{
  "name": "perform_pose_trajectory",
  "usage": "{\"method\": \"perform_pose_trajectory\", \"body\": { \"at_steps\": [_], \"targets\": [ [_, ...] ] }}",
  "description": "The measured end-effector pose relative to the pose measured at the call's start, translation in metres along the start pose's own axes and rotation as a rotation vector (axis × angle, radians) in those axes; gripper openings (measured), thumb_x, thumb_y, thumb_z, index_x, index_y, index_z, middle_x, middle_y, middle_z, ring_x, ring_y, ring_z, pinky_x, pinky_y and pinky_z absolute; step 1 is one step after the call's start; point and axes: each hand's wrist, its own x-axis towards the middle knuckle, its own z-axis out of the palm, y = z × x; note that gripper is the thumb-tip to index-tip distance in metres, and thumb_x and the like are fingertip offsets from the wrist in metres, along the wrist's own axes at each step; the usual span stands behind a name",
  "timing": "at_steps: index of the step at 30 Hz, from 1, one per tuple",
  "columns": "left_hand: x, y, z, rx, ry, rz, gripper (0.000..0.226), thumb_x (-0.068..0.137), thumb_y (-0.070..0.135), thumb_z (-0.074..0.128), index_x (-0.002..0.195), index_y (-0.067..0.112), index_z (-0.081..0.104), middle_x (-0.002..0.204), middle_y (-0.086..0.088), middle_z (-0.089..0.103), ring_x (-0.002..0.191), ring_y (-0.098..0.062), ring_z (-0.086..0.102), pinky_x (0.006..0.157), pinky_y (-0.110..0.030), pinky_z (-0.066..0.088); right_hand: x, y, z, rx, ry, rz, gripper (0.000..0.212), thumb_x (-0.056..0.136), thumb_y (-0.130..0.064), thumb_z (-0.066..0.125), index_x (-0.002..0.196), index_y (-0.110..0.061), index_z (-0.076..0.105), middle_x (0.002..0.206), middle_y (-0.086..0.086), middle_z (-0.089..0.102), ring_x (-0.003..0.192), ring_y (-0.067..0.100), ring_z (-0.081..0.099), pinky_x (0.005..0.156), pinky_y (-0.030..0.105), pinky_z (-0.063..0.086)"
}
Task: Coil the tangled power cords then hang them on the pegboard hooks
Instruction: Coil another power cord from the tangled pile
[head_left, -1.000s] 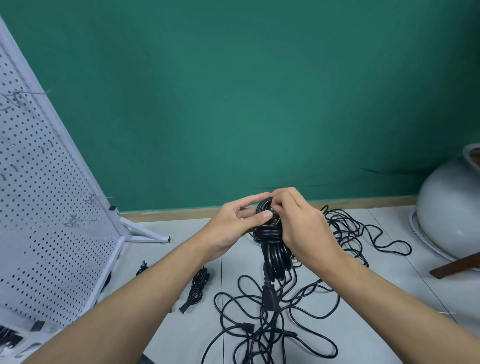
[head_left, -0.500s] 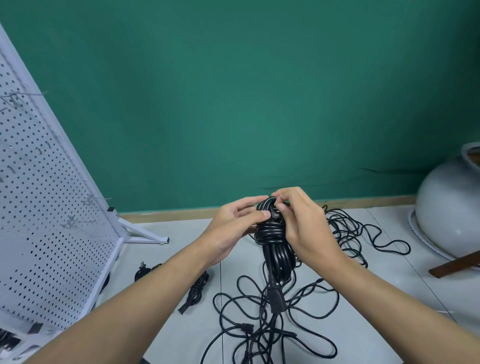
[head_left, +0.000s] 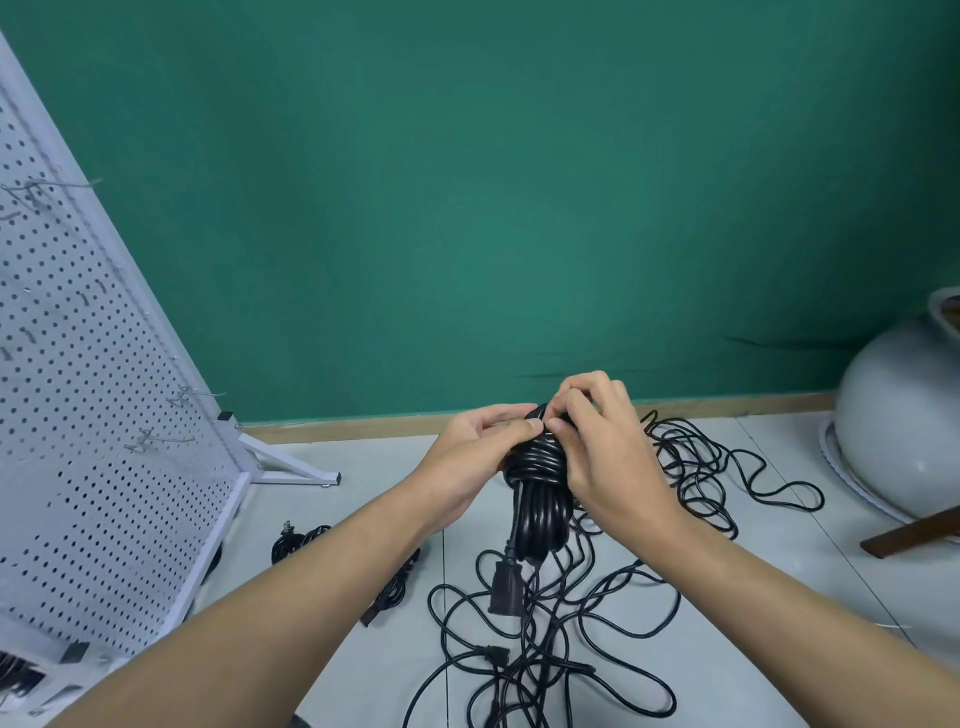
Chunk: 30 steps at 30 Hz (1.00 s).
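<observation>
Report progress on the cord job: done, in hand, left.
Done: two small coiled bundles lie on the floor by the pegboard. In hand: left hand and right hand both grip a wrapped coil, its connector dangling. Left: a tangled pile of cords covers the floor, and the visible hooks carry no cord.

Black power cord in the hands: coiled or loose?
Coiled. The black power cord hangs as a bundle of loops, wrapped crosswise near its top, gripped by the left hand and right hand; one plug end dangles.

Bare left hand (head_left: 467, 460) and right hand (head_left: 610, 462) on bare forearms (head_left: 291, 597).
</observation>
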Motion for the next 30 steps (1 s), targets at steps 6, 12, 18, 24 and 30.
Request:
{"method": "perform_pose_trajectory", "body": {
  "at_steps": [6,12,18,24,30],
  "targets": [
    [0.000,0.001,-0.004,0.025,-0.035,0.014,0.033,0.099,0.011,0.066,0.132,0.011,0.064,0.113,-0.016,0.076,0.097,-0.020,0.070,0.101,-0.033,0.051,0.002,0.000,-0.005,0.115,0.000,0.086,0.011,0.104,-0.005,0.051,0.096,-0.013,0.055,0.099,-0.007,0.049,0.081,0.012,0.050,0.072,0.036,0.046],
    [-0.015,-0.006,0.004,0.202,-0.112,0.018,0.036,0.093,0.004,0.073,0.126,0.017,0.068,0.088,-0.008,0.073,0.086,-0.017,0.071,0.084,-0.021,0.053,0.004,0.001,-0.011,0.224,-0.049,0.184,0.016,0.107,-0.011,0.049,0.094,-0.017,0.053,0.085,-0.009,0.065,0.077,0.008,0.058,0.071,0.024,0.044],
    [-0.009,0.000,0.005,0.242,-0.069,0.063,0.033,0.093,0.019,0.076,0.124,0.018,0.067,0.100,-0.018,0.078,0.094,-0.025,0.073,0.108,-0.047,0.050,0.001,0.010,-0.019,0.325,0.009,0.207,0.009,0.104,-0.013,0.059,0.098,-0.016,0.065,0.091,-0.007,0.070,0.086,0.012,0.067,0.081,0.027,0.052],
    [-0.004,0.002,-0.011,0.208,0.027,0.065,0.035,0.092,0.021,0.077,0.125,0.017,0.064,0.102,-0.018,0.078,0.093,-0.024,0.073,0.112,-0.052,0.046,-0.001,0.025,-0.030,0.238,-0.185,0.108,0.019,0.093,-0.024,0.077,0.111,-0.029,0.078,0.104,-0.018,0.065,0.104,0.007,0.063,0.091,0.021,0.047],
    [-0.007,0.010,-0.016,0.256,-0.028,0.088,0.036,0.094,0.019,0.075,0.128,0.020,0.063,0.099,-0.010,0.079,0.098,-0.028,0.074,0.108,-0.043,0.049,0.004,0.024,-0.025,0.239,-0.289,0.106,0.030,0.089,-0.033,0.080,0.119,-0.029,0.077,0.099,-0.016,0.061,0.087,0.007,0.058,0.073,0.015,0.041]
  ]
}}
